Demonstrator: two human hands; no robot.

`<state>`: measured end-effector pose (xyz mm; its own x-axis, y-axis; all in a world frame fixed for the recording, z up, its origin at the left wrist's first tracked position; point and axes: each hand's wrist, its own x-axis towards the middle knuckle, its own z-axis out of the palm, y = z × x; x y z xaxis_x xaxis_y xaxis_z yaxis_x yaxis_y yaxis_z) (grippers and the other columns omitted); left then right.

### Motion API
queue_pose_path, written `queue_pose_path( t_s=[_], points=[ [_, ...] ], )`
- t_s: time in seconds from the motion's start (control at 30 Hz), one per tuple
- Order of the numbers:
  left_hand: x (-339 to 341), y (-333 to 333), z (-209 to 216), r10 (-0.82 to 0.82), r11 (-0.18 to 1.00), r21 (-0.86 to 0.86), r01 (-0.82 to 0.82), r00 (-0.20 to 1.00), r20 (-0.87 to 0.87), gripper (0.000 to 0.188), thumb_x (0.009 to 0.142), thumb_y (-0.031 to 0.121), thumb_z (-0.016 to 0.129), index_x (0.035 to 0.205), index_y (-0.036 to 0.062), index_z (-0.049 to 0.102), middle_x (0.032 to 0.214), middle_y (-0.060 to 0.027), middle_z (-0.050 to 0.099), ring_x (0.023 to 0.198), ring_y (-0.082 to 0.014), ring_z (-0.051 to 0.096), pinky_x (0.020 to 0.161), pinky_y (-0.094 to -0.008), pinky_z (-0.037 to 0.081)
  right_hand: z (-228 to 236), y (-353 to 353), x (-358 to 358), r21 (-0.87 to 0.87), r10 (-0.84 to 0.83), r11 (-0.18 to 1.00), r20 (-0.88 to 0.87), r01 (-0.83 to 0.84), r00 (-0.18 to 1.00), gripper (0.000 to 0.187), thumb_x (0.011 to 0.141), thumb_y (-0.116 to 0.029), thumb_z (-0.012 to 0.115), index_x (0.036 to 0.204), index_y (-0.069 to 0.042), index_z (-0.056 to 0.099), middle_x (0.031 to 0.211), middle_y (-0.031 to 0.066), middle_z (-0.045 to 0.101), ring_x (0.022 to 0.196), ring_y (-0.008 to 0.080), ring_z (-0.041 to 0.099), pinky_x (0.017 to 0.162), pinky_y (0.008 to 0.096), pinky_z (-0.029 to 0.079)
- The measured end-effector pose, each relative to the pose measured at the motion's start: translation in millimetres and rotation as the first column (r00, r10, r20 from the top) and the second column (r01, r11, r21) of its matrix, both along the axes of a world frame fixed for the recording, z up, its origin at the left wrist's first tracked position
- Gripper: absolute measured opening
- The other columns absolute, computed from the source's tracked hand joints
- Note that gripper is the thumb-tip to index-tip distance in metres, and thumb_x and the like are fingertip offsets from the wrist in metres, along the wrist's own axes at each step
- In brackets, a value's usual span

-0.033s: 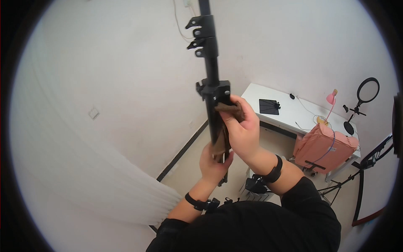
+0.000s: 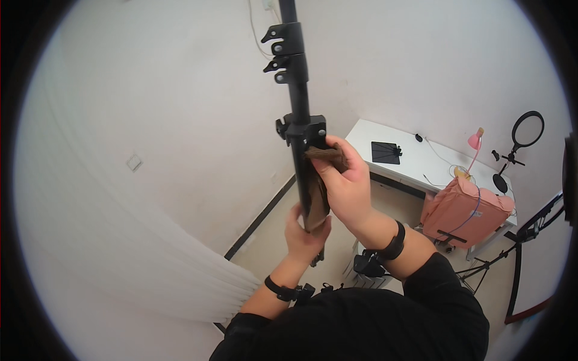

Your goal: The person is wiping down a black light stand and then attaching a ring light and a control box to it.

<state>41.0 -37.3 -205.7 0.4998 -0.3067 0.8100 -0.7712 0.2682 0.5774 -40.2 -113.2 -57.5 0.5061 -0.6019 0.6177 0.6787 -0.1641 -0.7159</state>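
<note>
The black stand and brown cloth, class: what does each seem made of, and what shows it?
Black stand: probably coated metal, satin; it looks straight, smooth and tubular. Its clamps could be plastic or metal. Brown cloth: seemingly fabric, matte; it bends into soft folds, but its fibre is unclear.

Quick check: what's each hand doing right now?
Left hand: closed around the lower part of the black stand, with brown cloth in its grasp.
Right hand: closed, pinching the cloth higher up.
</note>
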Motion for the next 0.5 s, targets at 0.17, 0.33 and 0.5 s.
queue_pose_path(
  t_s=[0.17, 0.33, 0.5],
  points=[
    [17.1, 9.2, 17.6, -0.289, 0.947, 0.095, 0.308, 0.942, -0.171, 0.063, 0.083, 0.005, 0.08, 0.136, 0.0009, 0.047, 0.118, -0.0137, 0.067, 0.106, -0.0234, 0.07, 0.088, -0.034, 0.056, 5.9, 0.6, 9.2, -0.014, 0.091, 0.996, 0.086, -0.09, 0.992, 0.035, 0.098, 0.006, 0.057, 0.133, 0.002, 0.056, 0.116, 0.0104, 0.07, 0.107, 0.0153, 0.067, 0.093, 0.0288, 0.054],
    [5.3, 21.8, 56.1, -0.147, 0.972, 0.152, 0.177, 0.97, -0.193, 0.057, 0.086, 0.014, 0.079, 0.133, 0.0013, 0.049, 0.117, -0.0133, 0.067, 0.105, -0.0227, 0.069, 0.088, -0.0333, 0.054, -23.8, -6.2, 13.3, 0.014, 0.235, 0.972, -0.103, -0.234, 0.967, 0.028, 0.097, 0.003, 0.056, 0.125, 0.001, 0.058, 0.111, 0.0075, 0.069, 0.103, 0.0129, 0.065, 0.09, 0.0281, 0.054],
    [9.6, 22.5, 57.6, -0.09, 0.984, 0.142, 0.106, 0.989, -0.12, 0.058, 0.085, 0.02, 0.08, 0.13, 0.0003, 0.049, 0.109, -0.0138, 0.068, 0.097, -0.0236, 0.069, 0.087, -0.0346, 0.054, -49.9, -3.5, 10.2, 0.069, 0.277, 0.961, -0.137, -0.27, 0.951, 0.032, 0.091, 0.007, 0.055, 0.122, 0.0, 0.059, 0.111, 0.0058, 0.068, 0.102, 0.0128, 0.065, 0.092, 0.0283, 0.052]
  ],
)
